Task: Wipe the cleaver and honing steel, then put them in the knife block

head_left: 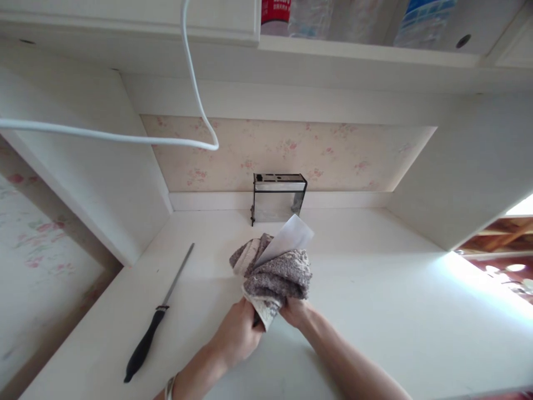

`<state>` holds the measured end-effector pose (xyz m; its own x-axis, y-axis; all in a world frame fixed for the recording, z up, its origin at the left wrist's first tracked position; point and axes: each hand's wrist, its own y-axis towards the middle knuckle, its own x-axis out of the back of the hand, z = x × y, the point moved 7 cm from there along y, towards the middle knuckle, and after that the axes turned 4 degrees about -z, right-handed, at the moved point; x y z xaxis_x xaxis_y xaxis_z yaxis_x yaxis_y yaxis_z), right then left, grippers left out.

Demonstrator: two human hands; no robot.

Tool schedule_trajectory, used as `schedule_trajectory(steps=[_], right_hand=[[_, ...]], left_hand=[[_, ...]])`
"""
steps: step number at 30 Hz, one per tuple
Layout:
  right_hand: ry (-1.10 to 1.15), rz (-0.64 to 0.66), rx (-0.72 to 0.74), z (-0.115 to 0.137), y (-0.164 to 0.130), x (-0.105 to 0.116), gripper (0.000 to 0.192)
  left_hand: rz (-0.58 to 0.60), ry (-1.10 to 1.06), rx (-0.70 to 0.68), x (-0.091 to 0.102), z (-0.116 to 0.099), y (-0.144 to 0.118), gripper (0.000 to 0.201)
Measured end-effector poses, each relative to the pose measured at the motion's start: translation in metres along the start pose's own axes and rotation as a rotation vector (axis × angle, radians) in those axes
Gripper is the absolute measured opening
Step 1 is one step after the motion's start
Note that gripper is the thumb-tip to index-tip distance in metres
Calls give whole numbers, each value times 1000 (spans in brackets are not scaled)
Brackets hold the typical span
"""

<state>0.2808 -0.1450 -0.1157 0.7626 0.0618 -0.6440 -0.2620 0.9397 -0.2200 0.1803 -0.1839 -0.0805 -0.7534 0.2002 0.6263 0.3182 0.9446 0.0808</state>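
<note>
On the white counter (pixel 375 311), in front of the knife block (pixel 278 198), both the left hand (pixel 239 333) and right hand (pixel 296 311) grip a bunched grey towel (pixel 277 275) wrapped round a white blade (pixel 287 238), a honing steel (pixel 158 316) lying well left of the block.

Both forearms reach forward, converging. The left hand (pixel 239 328) is curled shut; the right hand (pixel 296 311) grips just beside it.

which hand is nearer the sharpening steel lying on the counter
Left. The left hand is at the bottom of the grey towel, with bare counter between it and the sharpening steel on its left. The right hand is beyond it, on the towel's far side.
</note>
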Motion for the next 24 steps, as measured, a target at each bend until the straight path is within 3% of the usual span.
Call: schedule_trajectory(steps=[3,6,14,19,24], right_hand=[[61,-54,25,2,1,2,51],[101,-91,9,3,0,6,43],[175,-80,133,18,-5,19,33],[205,-108,264,46,-3,28,27],[248,-230,381,74,-2,45,26]], left_hand=[[31,128,12,-7,7,-1,25],[45,185,25,-8,9,-2,24],[25,332,-33,12,3,-3,33],[40,533,-39,15,5,-2,23],[-44,625,-61,20,2,-2,22]])
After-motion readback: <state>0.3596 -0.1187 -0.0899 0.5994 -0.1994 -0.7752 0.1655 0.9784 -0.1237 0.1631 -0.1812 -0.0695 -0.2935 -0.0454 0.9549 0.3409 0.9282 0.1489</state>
